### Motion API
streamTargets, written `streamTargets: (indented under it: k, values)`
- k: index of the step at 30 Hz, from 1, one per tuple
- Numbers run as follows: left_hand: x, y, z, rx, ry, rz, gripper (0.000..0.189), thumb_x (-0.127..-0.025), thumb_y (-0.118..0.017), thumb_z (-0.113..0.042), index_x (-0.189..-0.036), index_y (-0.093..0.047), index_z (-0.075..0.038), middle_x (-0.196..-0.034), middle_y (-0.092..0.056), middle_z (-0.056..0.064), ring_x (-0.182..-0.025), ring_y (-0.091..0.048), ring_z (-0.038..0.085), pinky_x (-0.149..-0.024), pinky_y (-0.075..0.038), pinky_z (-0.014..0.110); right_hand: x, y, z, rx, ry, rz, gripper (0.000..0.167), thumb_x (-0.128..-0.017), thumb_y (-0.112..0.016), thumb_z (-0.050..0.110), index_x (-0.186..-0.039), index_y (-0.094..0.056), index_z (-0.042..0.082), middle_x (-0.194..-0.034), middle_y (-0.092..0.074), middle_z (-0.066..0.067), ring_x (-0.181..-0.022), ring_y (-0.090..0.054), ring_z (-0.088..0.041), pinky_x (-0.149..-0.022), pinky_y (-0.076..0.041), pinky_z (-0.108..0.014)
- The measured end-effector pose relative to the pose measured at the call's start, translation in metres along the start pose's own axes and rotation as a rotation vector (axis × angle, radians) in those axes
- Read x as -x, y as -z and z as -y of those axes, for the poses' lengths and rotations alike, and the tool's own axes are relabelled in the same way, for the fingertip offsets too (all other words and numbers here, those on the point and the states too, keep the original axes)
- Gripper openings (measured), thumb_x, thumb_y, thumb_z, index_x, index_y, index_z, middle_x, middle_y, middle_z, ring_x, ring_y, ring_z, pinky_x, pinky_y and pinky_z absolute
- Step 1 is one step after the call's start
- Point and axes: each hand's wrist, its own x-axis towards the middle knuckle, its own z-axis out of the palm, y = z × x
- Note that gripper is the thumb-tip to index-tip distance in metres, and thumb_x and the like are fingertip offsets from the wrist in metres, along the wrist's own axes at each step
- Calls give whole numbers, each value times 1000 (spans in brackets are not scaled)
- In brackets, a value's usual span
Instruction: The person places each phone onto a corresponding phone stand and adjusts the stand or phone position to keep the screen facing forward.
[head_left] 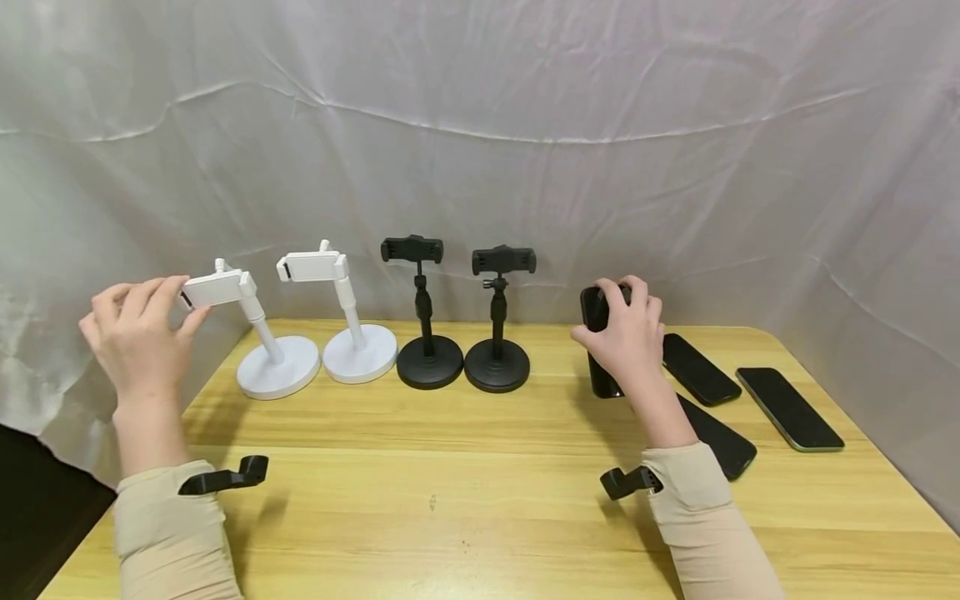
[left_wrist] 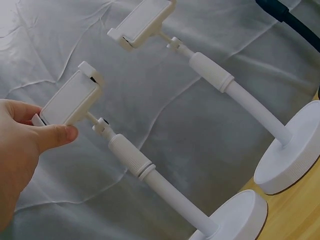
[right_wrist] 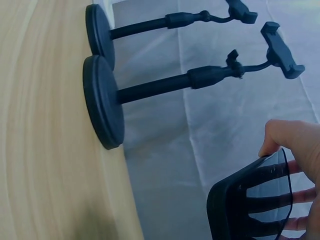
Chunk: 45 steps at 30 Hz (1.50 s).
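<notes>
At the far left, my left hand (head_left: pixel 142 337) grips the outer end of the clamp on a white phone stand (head_left: pixel 279 367). In the left wrist view the thumb lies along the lower edge of that white clamp (left_wrist: pixel 70 102), with the fingers behind it. The clamp has no phone in it. On the right, my right hand (head_left: pixel 628 329) holds a black smartphone (head_left: pixel 597 312) upright by its edges, above the table. The right wrist view shows the thumb on one edge of the phone (right_wrist: pixel 235 190) and the fingers mirrored in its glossy screen.
A second white stand (head_left: pixel 360 354) and two black phone stands (head_left: pixel 429 362), (head_left: pixel 497 367) stand in a row along the back of the wooden table (head_left: pixel 450 517). Three more phones lie flat at right, including one with a silver edge (head_left: pixel 791 408). A grey curtain (head_left: pixel 480 192) hangs behind.
</notes>
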Motion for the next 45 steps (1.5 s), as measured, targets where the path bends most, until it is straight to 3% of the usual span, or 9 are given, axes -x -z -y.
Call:
streamTargets:
  k: [9, 16, 45]
  values:
    - [1, 2, 1, 21, -17, 8, 40, -74, -81, -15, -111, -69, -6, -112, -68, 20, -110, -48, 44, -83, -31, 61, 4, 8, 11, -32, 23, -36, 64, -80, -70, 31, -138, -47, 21, -148, -29, -14, -126, -32, -46, -87, -36, -64]
    - [0, 4, -2, 37, 9, 80, 42, -76, -80, -12, -115, -67, -5, -115, -66, 20, -113, -46, 43, -83, -30, 58, 9, 12, 16, -51, 49, -84, 62, -78, -70, 28, -136, -49, 22, -146, -32, -13, -125, -33, -45, -88, -37, -64]
    - [-3, 3, -3, 59, 35, 110, 41, -78, -80, -10, -117, -67, -7, -117, -66, 20, -114, -46, 43, -84, -31, 57, 30, 22, 59, -76, 259, -191, 62, -73, -70, 25, -132, -53, 22, -142, -38, -13, -116, -39, -42, -76, -41, -57]
